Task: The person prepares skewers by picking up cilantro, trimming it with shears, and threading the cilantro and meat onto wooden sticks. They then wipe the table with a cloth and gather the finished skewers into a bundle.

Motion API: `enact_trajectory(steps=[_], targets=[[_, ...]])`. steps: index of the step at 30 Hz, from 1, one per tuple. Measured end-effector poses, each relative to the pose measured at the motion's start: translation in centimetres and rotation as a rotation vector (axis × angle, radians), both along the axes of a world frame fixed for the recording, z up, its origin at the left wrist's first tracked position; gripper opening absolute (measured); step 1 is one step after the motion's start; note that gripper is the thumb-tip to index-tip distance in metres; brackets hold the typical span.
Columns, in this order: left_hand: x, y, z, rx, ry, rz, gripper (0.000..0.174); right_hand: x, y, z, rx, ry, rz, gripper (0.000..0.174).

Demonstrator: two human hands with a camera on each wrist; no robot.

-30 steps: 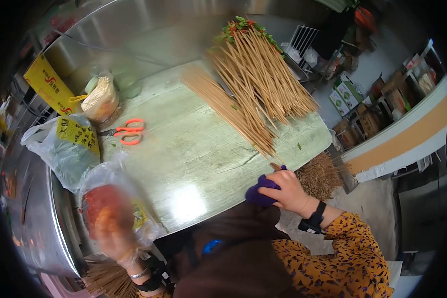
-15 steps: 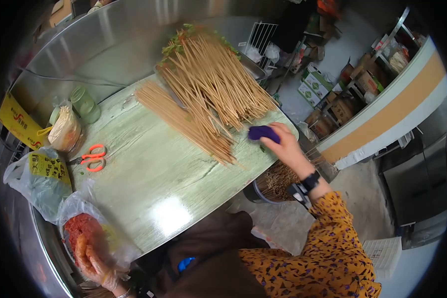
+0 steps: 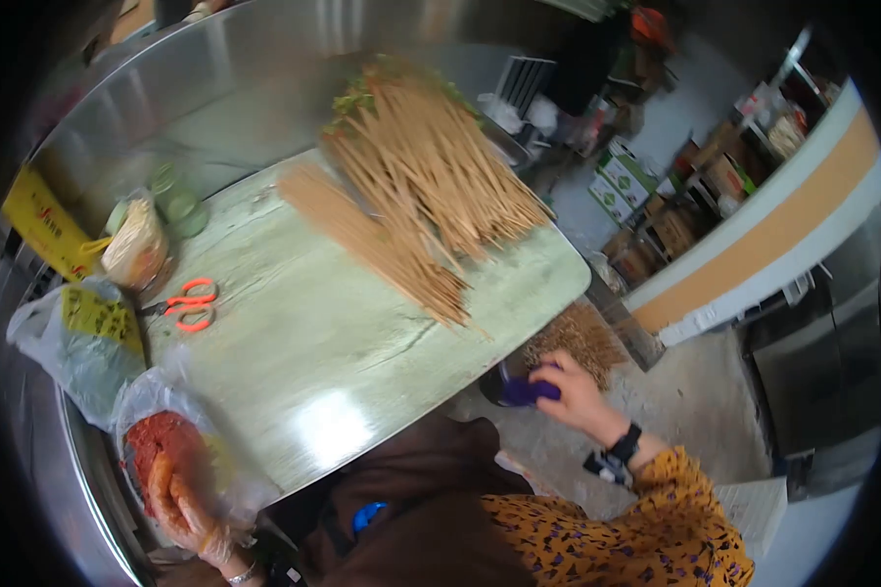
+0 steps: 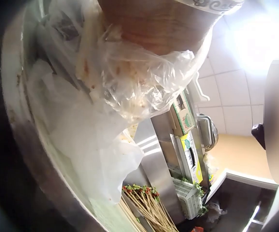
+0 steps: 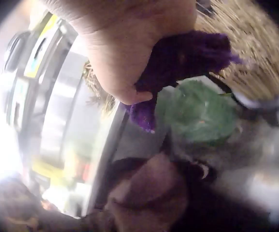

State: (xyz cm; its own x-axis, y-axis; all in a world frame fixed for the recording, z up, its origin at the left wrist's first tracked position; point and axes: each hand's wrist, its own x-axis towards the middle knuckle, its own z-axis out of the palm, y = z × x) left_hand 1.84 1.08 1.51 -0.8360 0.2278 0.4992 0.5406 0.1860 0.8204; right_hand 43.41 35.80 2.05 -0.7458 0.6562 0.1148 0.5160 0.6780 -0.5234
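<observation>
My right hand (image 3: 576, 396) holds a bunched purple cloth (image 3: 531, 391) just off the table's front edge, close to a bucket of thin sticks (image 3: 576, 338). Up close in the right wrist view, the thumb and fingers grip the purple cloth (image 5: 183, 58). My left hand (image 3: 181, 509), in a clear plastic glove, rests with loosely bent fingers at a mass of red minced meat (image 3: 162, 440) in a clear plastic bag (image 3: 181, 386). The left wrist view shows mostly the crumpled glove (image 4: 144, 87); the fingers are hidden there.
Many wooden skewers (image 3: 440, 166) lie across the back of the pale green table (image 3: 294, 333), greens and red bits at their far ends. Orange-handled scissors (image 3: 194, 303), a knotted bag (image 3: 83, 323) and a glass jar (image 3: 178, 201) line the left. Green plastic (image 5: 202, 111) shows below the cloth.
My right hand moved with the purple cloth from the skewer ends to the table's right corner, then down past the front edge. My left hand stays at the meat.
</observation>
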Motion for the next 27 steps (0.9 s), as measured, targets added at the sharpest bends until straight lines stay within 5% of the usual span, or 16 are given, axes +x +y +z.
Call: enact_trajectory(steps=[4, 6, 8, 10, 14, 18, 20, 22, 27], targets=[[0.4, 0.5, 0.5, -0.044, 0.071, 0.049, 0.020, -2.0, -2.4, -4.7, -1.225, 0.292, -0.333, 0.030], [0.3, 0.6, 0.8, -0.021, 0.105, 0.032, 0.018, -4.9, -2.2, -3.4, -1.315, 0.007, -0.233, 0.029], [0.8, 0.9, 2.1, 0.051, 0.060, -0.052, 0.015, -8.0, -1.7, 1.2, -1.368, -0.163, 0.103, 0.036], [1.0, 1.2, 2.2, 0.108, 0.019, -0.062, 0.015, -11.6, -1.2, 6.5, -1.265, -0.013, 0.337, 0.039], [1.3, 1.5, 2.3, 0.196, -0.038, -0.074, 0.014, -22.4, 0.2, 14.3, -1.239, 0.194, 0.380, 0.040], [1.5, 1.5, 2.7, 0.200, -0.052, -0.081, 0.014, -37.0, 3.6, 12.9, -1.184, 0.261, 0.496, 0.041], [1.5, 1.3, 3.2, 0.124, -0.061, -0.073, 0.013, -44.3, 5.1, 9.9, -0.928, 0.230, 0.513, 0.041], [1.4, 1.2, 3.2, 0.101, -0.081, -0.064, 0.013, -51.2, 7.2, 3.8, -0.029, 0.315, 0.642, 0.041], [1.0, 1.4, 3.6, 0.031, 0.025, -0.047, 0.012, -56.8, 3.2, -2.5, 0.351, 0.158, 0.447, 0.031]])
